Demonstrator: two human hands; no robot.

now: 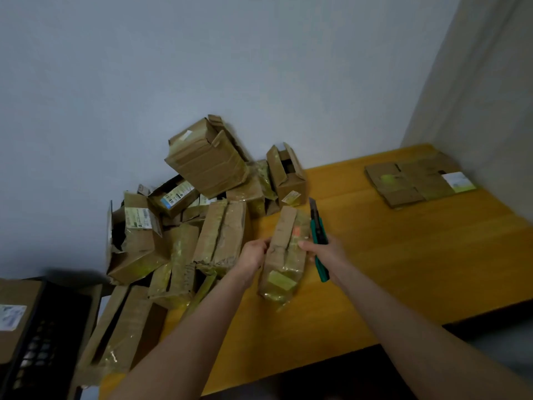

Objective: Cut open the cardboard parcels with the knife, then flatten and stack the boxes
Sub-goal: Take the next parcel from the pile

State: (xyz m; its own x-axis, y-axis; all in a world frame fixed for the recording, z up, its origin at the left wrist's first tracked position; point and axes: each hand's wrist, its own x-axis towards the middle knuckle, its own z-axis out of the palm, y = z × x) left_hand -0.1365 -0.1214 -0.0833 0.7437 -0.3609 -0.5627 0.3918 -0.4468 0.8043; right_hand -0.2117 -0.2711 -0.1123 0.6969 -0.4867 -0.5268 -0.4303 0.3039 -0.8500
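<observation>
A small taped cardboard parcel (pixel 285 255) lies lengthwise on the yellow wooden table (pixel 389 269), between my hands. My left hand (pixel 253 254) grips its left edge. My right hand (pixel 327 252) holds a green utility knife (pixel 318 235) with the blade pointing away from me, and its fingertips touch the parcel's right side. A heap of cardboard parcels (pixel 202 212), some torn open, fills the table's left part up to the wall. A stack of flattened boxes (pixel 415 181) lies at the far right of the table.
A black crate (pixel 37 342) with a labelled box beside it stands at the lower left, off the table. A blue-grey wall runs behind the table, and a pale wall (pixel 476 96) closes the right side. The table's near edge crosses the lower right.
</observation>
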